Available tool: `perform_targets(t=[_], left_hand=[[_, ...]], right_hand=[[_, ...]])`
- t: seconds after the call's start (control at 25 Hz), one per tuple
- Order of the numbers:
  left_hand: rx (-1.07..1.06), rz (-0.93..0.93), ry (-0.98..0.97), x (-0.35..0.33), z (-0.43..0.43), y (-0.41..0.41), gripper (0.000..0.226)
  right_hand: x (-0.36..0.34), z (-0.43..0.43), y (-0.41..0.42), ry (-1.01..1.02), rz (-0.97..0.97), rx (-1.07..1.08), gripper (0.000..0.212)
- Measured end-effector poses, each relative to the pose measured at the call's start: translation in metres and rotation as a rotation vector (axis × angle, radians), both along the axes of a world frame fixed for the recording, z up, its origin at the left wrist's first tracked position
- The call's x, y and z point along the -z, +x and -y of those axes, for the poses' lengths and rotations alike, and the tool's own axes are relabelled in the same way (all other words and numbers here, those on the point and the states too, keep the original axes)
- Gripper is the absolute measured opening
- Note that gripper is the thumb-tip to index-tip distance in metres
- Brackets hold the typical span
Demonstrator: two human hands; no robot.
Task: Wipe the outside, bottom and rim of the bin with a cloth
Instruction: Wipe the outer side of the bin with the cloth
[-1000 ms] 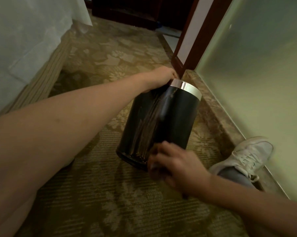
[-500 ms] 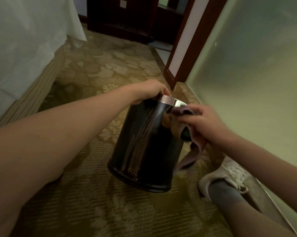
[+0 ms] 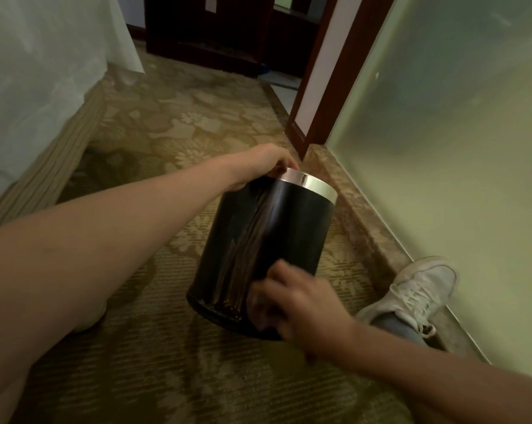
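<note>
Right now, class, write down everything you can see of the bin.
The bin is a glossy black cylinder with a silver, metal-looking band round its rim. Streaky reflections run down its side. It is tilted, mouth turned away from the camera, and its bottom edge seems to rest on the patterned carpet. The left hand grips the rim. The blurred right hand is against its lower side.

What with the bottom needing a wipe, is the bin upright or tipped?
Tipped: the bin leans well off vertical, the left hand gripping its silver rim.
</note>
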State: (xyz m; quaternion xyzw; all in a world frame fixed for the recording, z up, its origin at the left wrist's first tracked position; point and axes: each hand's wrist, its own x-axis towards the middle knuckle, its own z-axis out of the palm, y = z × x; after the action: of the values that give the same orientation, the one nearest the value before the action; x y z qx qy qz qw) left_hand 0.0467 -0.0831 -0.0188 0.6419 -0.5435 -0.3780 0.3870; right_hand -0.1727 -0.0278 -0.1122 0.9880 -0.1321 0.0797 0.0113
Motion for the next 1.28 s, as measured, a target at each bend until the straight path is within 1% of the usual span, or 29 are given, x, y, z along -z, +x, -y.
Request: perform_targets(t=[0.08,0.16,0.24,0.28,0.32,0.36,0.4,0.44,0.48,0.56,0.6,0.68,0.76,0.84,0.92,1.0,1.04,1.08,1.16,1.2,1.24,1.28], left_hand=[[-0.008,0.051,0.021,-0.001,0.001,-0.003,0.028],[0.050,0.038,0.071,-0.004,0.001,-0.003,0.031],[0.103,0.049,0.087,-0.008,-0.001,-0.001,0.035],[0.120,0.065,0.081,-0.011,-0.003,0.001,0.037],[0.135,0.082,0.076,-0.013,-0.004,0.004,0.038],[0.147,0.100,0.072,-0.015,-0.006,0.008,0.037],[0.153,0.111,0.064,-0.017,-0.008,0.013,0.035],[0.152,0.105,0.050,-0.019,-0.009,0.018,0.032],[0.148,0.077,0.033,-0.019,-0.010,0.023,0.028],[0.147,0.017,-0.006,-0.019,-0.011,0.028,0.021],[0.146,0.013,-0.020,-0.019,-0.011,0.028,0.019],[0.146,0.049,-0.030,-0.019,-0.010,0.029,0.017],[0.147,0.079,-0.036,-0.018,-0.009,0.031,0.017],[0.132,0.082,-0.043,-0.016,-0.008,0.031,0.017],[0.116,0.100,-0.039,-0.013,-0.007,0.032,0.015],[0.126,0.158,0.008,-0.011,-0.009,0.033,0.011],[0.142,0.192,0.045,-0.010,-0.010,0.034,0.015],[0.158,0.216,0.077,-0.009,-0.010,0.034,0.021],[0.168,0.233,0.090,-0.005,-0.009,0.031,0.026],[0.167,0.239,0.076,-0.003,-0.008,0.029,0.024],[0.162,0.242,0.064,-0.002,-0.007,0.027,0.022],[0.150,0.239,0.062,-0.001,-0.006,0.027,0.023]], right_hand=[[0.016,-0.017,-0.017,0.050,-0.129,-0.111,0.038],[0.014,-0.016,-0.023,0.144,-0.143,-0.124,0.033],[0.000,-0.007,-0.020,0.310,-0.047,-0.027,0.025],[-0.011,0.002,-0.016,0.377,0.056,0.047,0.023],[-0.024,0.012,-0.011,0.402,0.201,0.119,0.022],[-0.038,0.024,-0.005,0.371,0.346,0.178,0.022],[-0.055,0.038,0.001,0.296,0.455,0.228,0.023],[-0.072,0.050,0.009,0.197,0.513,0.269,0.024],[-0.085,0.060,0.018,0.092,0.531,0.300,0.025],[-0.102,0.070,0.034,-0.092,0.512,0.308,0.025],[-0.101,0.070,0.040,-0.148,0.474,0.294,0.026],[-0.087,0.060,0.044,-0.177,0.357,0.251,0.028],[-0.055,0.041,0.035,-0.133,0.210,0.187,0.031],[-0.020,0.013,0.015,-0.014,0.039,0.086,0.033],[0.005,-0.015,-0.001,0.091,-0.118,-0.013,0.030],[0.014,-0.028,-0.009,0.186,-0.216,-0.041,0.030],[0.012,-0.028,-0.010,0.254,-0.249,-0.031,0.031],[0.008,-0.025,-0.010,0.380,-0.273,-0.003,0.030],[-0.010,-0.012,-0.011,0.768,-0.266,0.090,0.028],[-0.023,-0.002,-0.011,0.960,-0.229,0.154,0.026],[-0.039,0.008,-0.009,1.104,-0.167,0.222,0.025],[-0.054,0.020,-0.005,1.185,-0.076,0.288,0.025]])
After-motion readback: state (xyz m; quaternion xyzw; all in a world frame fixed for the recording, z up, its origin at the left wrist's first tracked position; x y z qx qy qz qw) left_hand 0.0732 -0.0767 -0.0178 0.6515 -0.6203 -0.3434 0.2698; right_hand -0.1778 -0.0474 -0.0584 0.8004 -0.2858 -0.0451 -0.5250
